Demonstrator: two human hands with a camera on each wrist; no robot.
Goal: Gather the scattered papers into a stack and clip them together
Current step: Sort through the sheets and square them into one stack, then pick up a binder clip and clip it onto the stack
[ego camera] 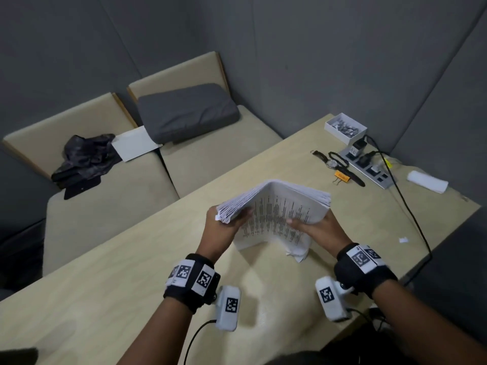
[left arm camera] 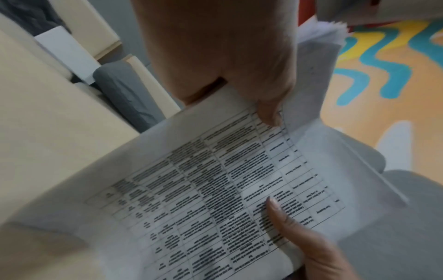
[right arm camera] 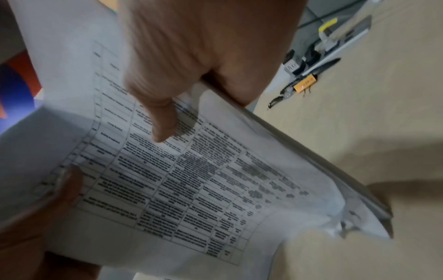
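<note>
- Nearest, above the table (ego camera: 110,272): left hand (ego camera: 224,223) clenched round the left edge of the papers (ego camera: 279,212), thumb on top, fingers under.
- Opposite: right hand (ego camera: 316,229) grasping the right side of the same papers, thumb (right arm camera: 163,121) laid across the printed table, fingers hidden behind the sheets.
- Between the hands: papers lifted clear of the table, bowed upward into an arch, printed face turned toward the wearer; left edges fanned and uneven, one lower corner crumpled and drooping.
- Handling, as a judgement: thick enough to carry some weight, yet floppy; loose sheets likely to slide on each other and splay if the hold slackens. Best held at both short edges as now, then stood on one long edge and tapped against the table to square up; crumpled corner liable to tear or catch.
- For clipping: better taken near one squared corner or the middle of a squared edge, pinched firmly with one hand so the other goes free.
- Farther right on the table: orange clip (ego camera: 342,177), apart from the papers, just beside a watch (ego camera: 333,163).
- Beyond: power strip (ego camera: 369,168) with plugs and cable, then a white box (ego camera: 345,127) of small grey pieces at the far corner.
- Gathering looks done; squaring and clipping not yet.
</note>
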